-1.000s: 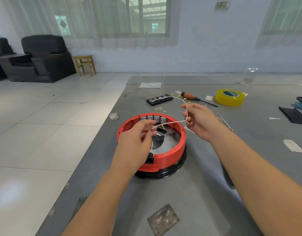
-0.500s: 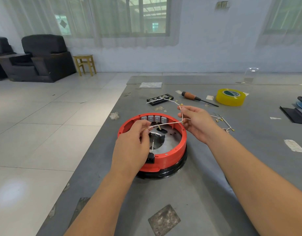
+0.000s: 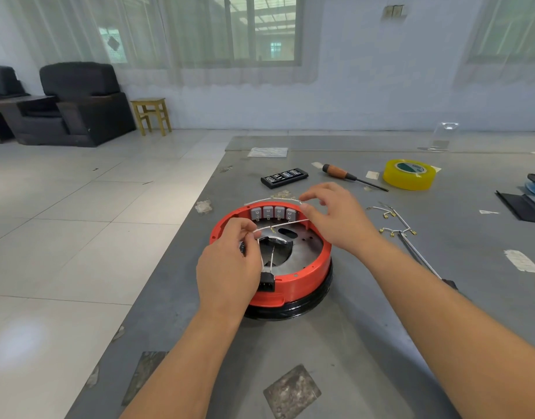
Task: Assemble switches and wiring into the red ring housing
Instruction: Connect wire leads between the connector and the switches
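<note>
The red ring housing (image 3: 302, 281) sits on a black base on the grey table. Several grey switches (image 3: 273, 212) stand in a row inside its far wall. A black socket (image 3: 267, 282) is set in its near rim. My left hand (image 3: 230, 264) pinches a white wire harness (image 3: 286, 223) over the ring's left side. My right hand (image 3: 338, 219) pinches the same harness at the far right rim, beside the switches. The wire spans between both hands, and one branch runs back over the far rim.
More white wire harnesses (image 3: 391, 220) with brass terminals lie right of the ring. Behind are a black bit case (image 3: 284, 177), a wooden-handled screwdriver (image 3: 348, 176) and a yellow tape roll (image 3: 409, 173). The table's left edge (image 3: 181, 231) drops to a tiled floor.
My right hand moved down and left to the ring's far right rim, bringing the wire close to the switches. My left hand stayed at the left side, still pinching the wire.
</note>
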A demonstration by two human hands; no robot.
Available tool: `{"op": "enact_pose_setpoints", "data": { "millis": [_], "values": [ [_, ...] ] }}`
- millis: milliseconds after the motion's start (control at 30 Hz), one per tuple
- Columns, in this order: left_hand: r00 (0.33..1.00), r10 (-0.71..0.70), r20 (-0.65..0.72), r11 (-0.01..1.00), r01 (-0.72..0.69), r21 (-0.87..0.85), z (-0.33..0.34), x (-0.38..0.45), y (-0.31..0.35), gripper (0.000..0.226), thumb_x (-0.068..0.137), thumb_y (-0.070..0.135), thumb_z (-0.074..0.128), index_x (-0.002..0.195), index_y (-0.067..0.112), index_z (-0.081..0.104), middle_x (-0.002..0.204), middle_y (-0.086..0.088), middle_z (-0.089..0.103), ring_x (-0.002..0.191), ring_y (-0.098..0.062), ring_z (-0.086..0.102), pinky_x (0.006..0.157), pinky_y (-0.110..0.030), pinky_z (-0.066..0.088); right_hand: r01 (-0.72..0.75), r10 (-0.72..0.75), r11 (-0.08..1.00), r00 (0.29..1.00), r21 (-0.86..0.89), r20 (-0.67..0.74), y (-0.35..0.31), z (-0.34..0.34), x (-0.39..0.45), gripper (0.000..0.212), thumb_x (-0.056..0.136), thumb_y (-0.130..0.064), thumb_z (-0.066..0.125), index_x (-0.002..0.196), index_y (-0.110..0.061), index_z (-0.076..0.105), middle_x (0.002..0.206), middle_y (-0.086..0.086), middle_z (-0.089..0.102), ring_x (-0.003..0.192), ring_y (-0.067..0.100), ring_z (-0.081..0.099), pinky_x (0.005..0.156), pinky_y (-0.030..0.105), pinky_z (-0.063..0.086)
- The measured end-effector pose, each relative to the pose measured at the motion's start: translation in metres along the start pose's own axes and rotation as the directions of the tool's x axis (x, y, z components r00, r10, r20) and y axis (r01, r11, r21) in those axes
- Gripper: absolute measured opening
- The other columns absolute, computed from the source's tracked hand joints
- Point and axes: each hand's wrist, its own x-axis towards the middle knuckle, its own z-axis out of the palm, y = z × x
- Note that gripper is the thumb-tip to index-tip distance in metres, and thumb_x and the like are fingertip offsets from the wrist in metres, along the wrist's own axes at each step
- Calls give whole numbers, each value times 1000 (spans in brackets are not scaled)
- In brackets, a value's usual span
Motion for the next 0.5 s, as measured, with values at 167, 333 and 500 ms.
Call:
{"op": "enact_pose_setpoints", "data": {
  "millis": [167,333,500],
  "values": [
    [999,3,32,1000,-4,18,1,1,-3,15,104,25,56,111,38,54,101,17,79,91,-13,71,77,-41,56,281,-282,959,951,27,129,-25,2,-8,14,97,-31,68,108,-31,77,106,-17,71,105,2,55,94,22,40],
    [998,32,48,999,-31,-31,2,4,-7,16,104,21,58,109,34,50,100,13,78,93,-6,67,73,-25,47,293,-326,938,928,187,180,-34,15,-12,12,94,-24,74,105,-24,79,97,-13,76,94,-2,65,82,7,44],
    [997,49,66,998,-46,-48,4,6,-12,13,105,22,57,107,31,48,94,13,76,87,-4,63,67,-18,39,274,-319,932,931,236,179,-34,21,-13,11,91,-30,77,100,-23,79,90,-9,74,89,5,66,83,26,52]
  ]
}}
